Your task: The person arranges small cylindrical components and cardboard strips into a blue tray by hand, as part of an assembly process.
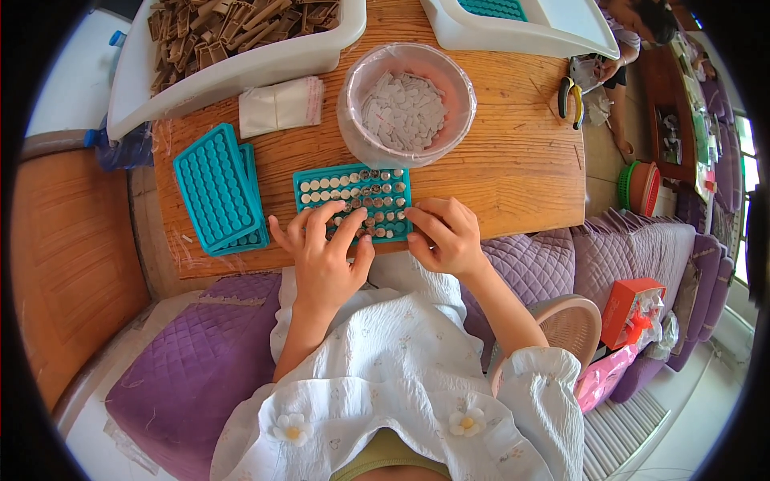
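A teal tray (301, 175) lies near the table's front edge, its round pockets filled with small silvery discs (377, 190). Some discs look pale and flat, others shiny. Over the tray's front left part is my left hand (322, 260), fingers spread, fingertips on or just above the discs. It hides the pockets beneath it. My right hand (451, 236) is at the tray's right edge, fingers curled, with index finger and thumb against the rim. Just behind the tray stands a round tub (350, 128) lined with clear plastic, holding many small white flat pieces (403, 111).
Stacked teal trays (215, 188) lie at the left. Behind them are clear plastic bags (281, 107) and a white bin (321, 54) of brown strips (233, 32). Another white bin (529, 42) stands at the back right, near pliers (571, 103). Beyond the table, another person (630, 48) sits.
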The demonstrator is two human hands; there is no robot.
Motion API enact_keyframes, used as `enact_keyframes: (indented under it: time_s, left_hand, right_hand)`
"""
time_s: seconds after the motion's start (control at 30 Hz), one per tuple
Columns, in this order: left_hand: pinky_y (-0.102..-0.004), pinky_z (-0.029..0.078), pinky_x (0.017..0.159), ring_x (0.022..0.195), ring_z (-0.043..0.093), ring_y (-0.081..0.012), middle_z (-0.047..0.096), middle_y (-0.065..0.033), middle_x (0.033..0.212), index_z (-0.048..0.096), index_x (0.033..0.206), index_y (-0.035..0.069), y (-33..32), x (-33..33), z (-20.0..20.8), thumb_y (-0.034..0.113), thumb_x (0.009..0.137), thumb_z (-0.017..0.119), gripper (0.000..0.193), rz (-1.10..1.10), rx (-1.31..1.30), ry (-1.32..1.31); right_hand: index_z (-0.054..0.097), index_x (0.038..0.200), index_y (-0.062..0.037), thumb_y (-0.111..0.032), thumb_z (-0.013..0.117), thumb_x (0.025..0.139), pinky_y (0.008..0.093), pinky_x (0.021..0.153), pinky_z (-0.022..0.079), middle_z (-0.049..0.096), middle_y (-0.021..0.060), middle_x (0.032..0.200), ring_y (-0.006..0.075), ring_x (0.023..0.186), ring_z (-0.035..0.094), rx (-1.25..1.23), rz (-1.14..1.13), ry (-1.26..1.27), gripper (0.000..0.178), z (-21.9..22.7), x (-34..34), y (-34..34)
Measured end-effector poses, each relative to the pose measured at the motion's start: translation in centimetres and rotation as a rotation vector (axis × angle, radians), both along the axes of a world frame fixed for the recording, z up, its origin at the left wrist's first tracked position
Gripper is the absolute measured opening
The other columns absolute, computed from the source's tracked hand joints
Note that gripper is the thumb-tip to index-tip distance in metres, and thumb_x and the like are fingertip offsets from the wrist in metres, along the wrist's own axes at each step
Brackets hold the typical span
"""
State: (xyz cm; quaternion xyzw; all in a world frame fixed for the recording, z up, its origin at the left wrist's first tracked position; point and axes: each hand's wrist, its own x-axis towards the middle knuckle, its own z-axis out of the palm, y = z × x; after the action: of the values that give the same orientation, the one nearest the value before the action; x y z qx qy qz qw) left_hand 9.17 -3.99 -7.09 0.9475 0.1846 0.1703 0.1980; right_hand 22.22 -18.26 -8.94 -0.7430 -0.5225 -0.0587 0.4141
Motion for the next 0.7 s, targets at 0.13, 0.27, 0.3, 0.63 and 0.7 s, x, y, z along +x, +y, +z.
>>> enact_keyframes:
  time_s: [0.13, 0.27, 0.3, 0.63, 0.7]
  left_hand:
    - [-0.0576, 0.006, 0.100, 0.104, 0.041, -0.0234, 0.050, 0.0015, 0.106, 0.064, 0.091, 0.020, 0.0, 0.0, -0.2, 0.020, 0.067, 0.065, 0.024, 0.000, -0.007, -0.010]
    - [-0.0571, 0.006, 0.101, 0.104, 0.041, -0.0233, 0.050, 0.0017, 0.107, 0.064, 0.092, 0.020, 0.0, -0.4, -0.4, 0.020, 0.067, 0.064, 0.025, 0.003, -0.018, -0.020]
    - [-0.0568, 0.006, 0.101, 0.104, 0.041, -0.0233, 0.050, 0.0017, 0.108, 0.064, 0.093, 0.020, 0.0, -0.5, -0.4, 0.020, 0.067, 0.064, 0.026, -0.002, -0.021, -0.017]
    - [-0.0555, 0.005, 0.102, 0.104, 0.041, -0.0234, 0.050, 0.0006, 0.110, 0.064, 0.101, 0.022, -0.2, -1.2, -0.5, 0.022, 0.067, 0.063, 0.033, -0.025, -0.061, -0.001]
    - [-0.0549, 0.004, 0.103, 0.104, 0.041, -0.0230, 0.049, 0.0004, 0.109, 0.064, 0.101, 0.023, -0.3, -1.5, -0.3, 0.023, 0.067, 0.063, 0.034, -0.043, -0.065, -0.009]
  right_hand:
    - [0.063, 0.086, -0.0068, -0.011, 0.065, 0.058, 0.0297, 0.056, 0.047, 0.055, 0.0051, 0.086, 0.0188, 0.067, 0.055, -0.016, 0.003, 0.008, 0.028, 0.0, -0.1, -0.1]
    - [0.063, 0.087, -0.0077, -0.012, 0.066, 0.058, 0.0305, 0.060, 0.047, 0.055, 0.0053, 0.089, 0.0194, 0.069, 0.055, -0.071, 0.046, 0.021, 0.029, 0.5, 0.0, -0.2]
    - [0.064, 0.087, -0.0084, -0.013, 0.066, 0.058, 0.0312, 0.062, 0.047, 0.055, 0.0051, 0.090, 0.0196, 0.072, 0.054, -0.061, 0.078, 0.015, 0.030, 0.3, 0.0, -0.3]
    - [0.065, 0.091, -0.0087, -0.019, 0.065, 0.060, 0.0326, 0.073, 0.046, 0.055, 0.0043, 0.096, 0.0192, 0.085, 0.055, -0.055, 0.287, -0.154, 0.033, 0.1, 0.3, -0.3]
    - [0.065, 0.091, -0.0076, -0.019, 0.065, 0.060, 0.0327, 0.074, 0.046, 0.056, 0.0044, 0.096, 0.0194, 0.085, 0.055, -0.046, 0.272, -0.157, 0.033, -0.2, 0.3, -0.5]
